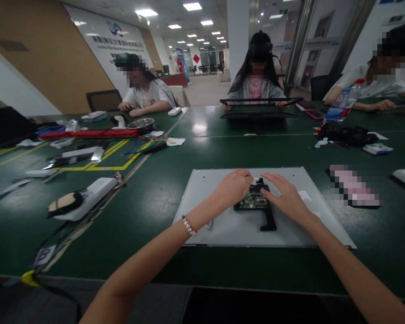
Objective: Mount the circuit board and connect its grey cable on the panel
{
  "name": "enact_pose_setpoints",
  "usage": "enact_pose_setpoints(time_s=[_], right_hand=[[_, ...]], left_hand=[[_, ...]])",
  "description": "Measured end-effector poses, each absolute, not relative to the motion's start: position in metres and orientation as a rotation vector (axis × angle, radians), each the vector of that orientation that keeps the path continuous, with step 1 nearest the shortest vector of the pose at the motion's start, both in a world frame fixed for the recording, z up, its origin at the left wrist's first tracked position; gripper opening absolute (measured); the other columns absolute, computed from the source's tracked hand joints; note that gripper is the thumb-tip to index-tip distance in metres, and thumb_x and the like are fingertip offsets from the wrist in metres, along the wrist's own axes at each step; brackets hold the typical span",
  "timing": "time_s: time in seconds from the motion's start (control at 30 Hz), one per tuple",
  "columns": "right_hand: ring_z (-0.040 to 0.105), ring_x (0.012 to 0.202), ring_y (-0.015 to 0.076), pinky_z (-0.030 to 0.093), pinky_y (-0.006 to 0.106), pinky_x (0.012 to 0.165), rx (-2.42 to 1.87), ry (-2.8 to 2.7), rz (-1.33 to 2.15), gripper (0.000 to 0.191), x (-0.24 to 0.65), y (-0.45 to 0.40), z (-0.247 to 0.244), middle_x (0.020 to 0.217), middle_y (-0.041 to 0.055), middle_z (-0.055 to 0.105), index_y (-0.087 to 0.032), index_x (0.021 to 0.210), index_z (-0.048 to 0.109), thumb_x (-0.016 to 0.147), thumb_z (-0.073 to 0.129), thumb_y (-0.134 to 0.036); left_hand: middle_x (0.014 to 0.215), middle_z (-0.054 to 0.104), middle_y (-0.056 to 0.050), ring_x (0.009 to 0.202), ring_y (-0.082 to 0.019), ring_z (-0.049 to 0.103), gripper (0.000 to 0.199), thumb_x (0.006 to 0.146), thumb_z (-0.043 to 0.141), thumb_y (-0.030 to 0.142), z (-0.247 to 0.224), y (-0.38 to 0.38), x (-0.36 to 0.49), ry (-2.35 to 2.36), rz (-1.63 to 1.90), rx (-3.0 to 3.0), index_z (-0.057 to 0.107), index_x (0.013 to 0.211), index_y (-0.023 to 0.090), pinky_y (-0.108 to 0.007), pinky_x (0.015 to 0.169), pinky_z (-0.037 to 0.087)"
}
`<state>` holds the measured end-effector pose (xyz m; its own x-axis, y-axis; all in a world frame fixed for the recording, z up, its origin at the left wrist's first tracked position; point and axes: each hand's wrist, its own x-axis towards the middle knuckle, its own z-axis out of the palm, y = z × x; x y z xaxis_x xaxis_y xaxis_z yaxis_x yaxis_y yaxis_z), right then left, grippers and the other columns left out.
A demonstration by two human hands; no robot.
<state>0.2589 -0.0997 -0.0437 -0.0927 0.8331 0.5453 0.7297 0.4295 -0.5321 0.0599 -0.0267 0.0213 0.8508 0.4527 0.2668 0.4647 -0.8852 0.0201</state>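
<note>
On the table in front of me lies a flat whitish-grey panel (205, 189). A green circuit board (253, 202) in a black plastic bracket (269, 220) rests on its middle. My left hand (233, 188) is closed at the board's upper left, fingertips pressed together near a small white piece (255, 181); what they pinch is hidden. At the other side of the board, my right hand (285, 195) has its fingers stretched out and the thumb apart, close to the bracket's edge. Whether the thumb touches the bracket, I cannot tell.
Right of the panel lies a pink, blurred-out object (356, 186). A white device (87, 198) sits on the left with cables. Across the green table (148, 252), a person holds a black frame (261, 116); other people sit either side. Bottles (340, 105) stand at the far right.
</note>
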Motion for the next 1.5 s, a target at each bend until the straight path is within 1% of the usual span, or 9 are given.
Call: enact_pose_setpoints(time_s=[0.13,0.27,0.47,0.57,0.73,0.93,1.13,1.3,1.5], right_hand=[[0.064,0.108,0.0251,0.050,0.046,0.098,-1.211,-1.791,0.086,0.027,0.259,-0.098,-0.046,0.115,0.0088,0.070,-0.023,0.115,0.067,0.091,0.055,-0.029],[0.069,0.092,0.0220,0.054,0.039,0.088,-1.195,-1.703,0.110,0.016,0.258,-0.100,-0.043,0.099,0.0058,0.075,-0.023,0.096,0.071,0.091,0.056,-0.026],[0.069,0.077,0.0194,0.058,0.036,0.075,-1.280,-1.526,0.161,0.016,0.261,-0.099,-0.046,0.090,0.0045,0.074,-0.021,0.094,0.072,0.090,0.059,-0.029],[0.068,0.080,0.0190,0.058,0.035,0.073,-1.298,-1.556,0.153,0.019,0.265,-0.097,-0.048,0.093,0.0056,0.072,-0.021,0.096,0.072,0.091,0.056,-0.027],[0.065,0.084,0.0206,0.054,0.037,0.078,-1.383,-1.670,0.039,0.023,0.272,-0.093,-0.052,0.094,0.0075,0.068,-0.020,0.097,0.073,0.092,0.051,-0.023],[0.063,0.091,0.0228,0.051,0.037,0.082,-1.457,-1.861,-0.018,0.030,0.274,-0.085,-0.051,0.100,0.0101,0.064,-0.019,0.109,0.071,0.095,0.044,-0.020],[0.063,0.095,0.0231,0.049,0.034,0.079,-1.550,-2.136,-0.208,0.032,0.258,-0.068,-0.032,0.104,0.0107,0.067,-0.018,0.122,0.064,0.097,0.043,-0.015],[0.063,0.094,0.0223,0.046,0.032,0.081,-1.570,-2.300,-0.244,0.024,0.246,-0.053,-0.028,0.101,0.0106,0.070,-0.016,0.108,0.068,0.096,0.048,-0.012],[0.064,0.091,0.0217,0.046,0.031,0.080,-1.600,-2.288,-0.186,0.019,0.246,-0.049,-0.037,0.097,0.0090,0.072,-0.018,0.097,0.072,0.094,0.053,-0.016]], left_hand=[[0.094,0.069,-0.010,0.094,-0.019,0.064,0.029,0.094,0.042,0.013,0.021,-0.037,0.070,-0.664,-0.600,-3.078,0.071,0.100,0.015,-0.034,0.086,0.053],[0.092,0.070,-0.008,0.092,-0.018,0.066,0.028,0.093,0.045,0.014,0.018,-0.040,0.070,-0.678,-0.749,-3.117,0.072,0.099,0.016,-0.033,0.084,0.054],[0.105,0.070,-0.010,0.096,-0.020,0.065,0.021,0.092,0.051,0.016,0.013,-0.027,0.045,-0.895,-0.958,-2.977,0.069,0.102,0.014,-0.036,0.089,0.054],[0.106,0.069,-0.011,0.097,-0.021,0.065,0.022,0.094,0.047,0.017,0.010,-0.020,0.019,-1.080,-0.998,-2.858,0.067,0.104,0.013,-0.038,0.091,0.053],[0.106,0.070,-0.011,0.099,-0.023,0.065,0.023,0.094,0.045,0.020,-0.002,-0.017,-0.016,-1.371,-0.848,-2.779,0.066,0.102,0.014,-0.041,0.093,0.051],[0.100,0.071,-0.011,0.091,-0.024,0.067,0.022,0.091,0.048,0.020,-0.013,-0.017,-0.016,-1.531,-0.780,-2.862,0.066,0.103,0.015,-0.041,0.087,0.052],[0.108,0.071,-0.011,0.101,-0.022,0.066,0.032,0.084,0.044,0.006,-0.014,-0.020,-0.017,-1.470,-0.851,-2.913,0.065,0.106,0.016,-0.038,0.095,0.049],[0.112,0.070,-0.009,0.106,-0.021,0.065,0.034,0.082,0.045,0.003,-0.011,-0.022,-0.019,-1.444,-0.896,-2.916,0.064,0.107,0.016,-0.038,0.098,0.049],[0.114,0.069,-0.008,0.108,-0.023,0.064,0.040,0.078,0.045,0.001,-0.012,-0.016,-0.025,-1.460,-0.862,-2.904,0.064,0.108,0.019,-0.039,0.101,0.048]])
